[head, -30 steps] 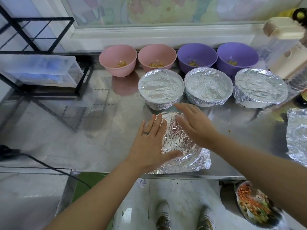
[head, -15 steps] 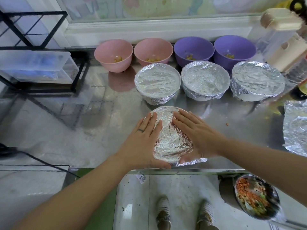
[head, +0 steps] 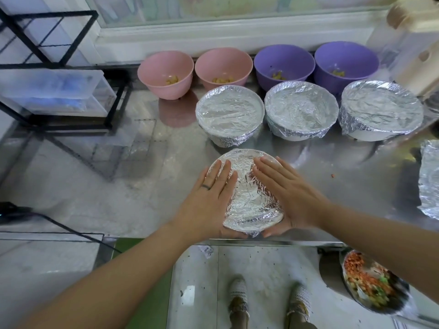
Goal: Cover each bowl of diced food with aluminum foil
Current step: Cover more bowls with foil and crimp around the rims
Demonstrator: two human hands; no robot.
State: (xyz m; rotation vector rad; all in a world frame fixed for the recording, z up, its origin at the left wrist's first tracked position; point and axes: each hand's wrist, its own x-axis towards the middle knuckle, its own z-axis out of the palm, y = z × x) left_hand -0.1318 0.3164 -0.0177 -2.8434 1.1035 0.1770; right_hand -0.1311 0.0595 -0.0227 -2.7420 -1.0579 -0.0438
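The round foil-wrapped bowl (head: 249, 200) sits on the steel tabletop (head: 118, 186) between the left hand (head: 209, 200) and right hand (head: 294, 198), their straight, closed-up fingers (head: 222, 172) pressing flat on its foil.

bare forearms, dark ring (head: 205, 186), knit shoes (head: 238, 289)

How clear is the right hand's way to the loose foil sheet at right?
Probably yes, clear: right hand lies flat on the front bowl, gripping nothing, and the counter between it and the foil sheet is bare but for a crumb. The sheet runs off frame.
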